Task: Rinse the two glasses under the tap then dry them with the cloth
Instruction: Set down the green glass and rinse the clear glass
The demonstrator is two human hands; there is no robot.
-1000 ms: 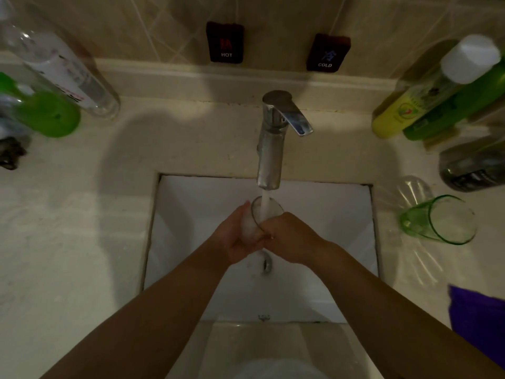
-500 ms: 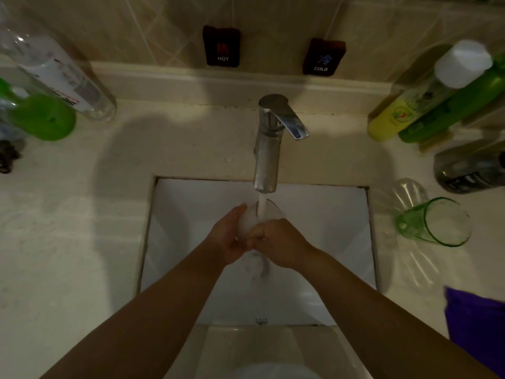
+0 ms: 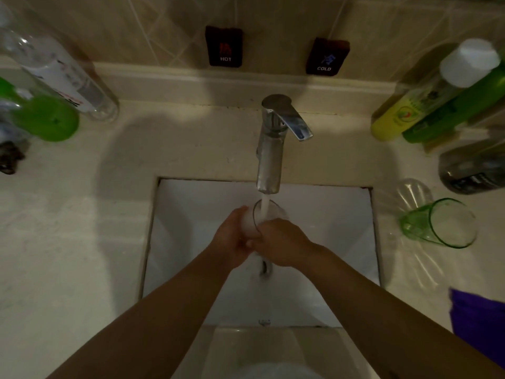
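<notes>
A clear glass (image 3: 269, 214) sits under the chrome tap (image 3: 270, 149), and running water pours into its mouth. My left hand (image 3: 232, 242) wraps the glass from the left. My right hand (image 3: 284, 242) grips it from the right and front. Both hands hide most of the glass body. A green glass (image 3: 440, 224) lies on its side on the counter right of the sink. A purple cloth (image 3: 478, 321) lies at the right edge, near the front.
The white sink basin (image 3: 191, 242) lies below my hands. Bottles stand at the back left (image 3: 62, 75) and back right (image 3: 426, 105). A dark bottle (image 3: 475, 168) lies behind the green glass. HOT and COLD tags hang on the tiled wall.
Both hands stay on the clear glass under the stream. The glass has shifted slightly within my hands; the water keeps running.
</notes>
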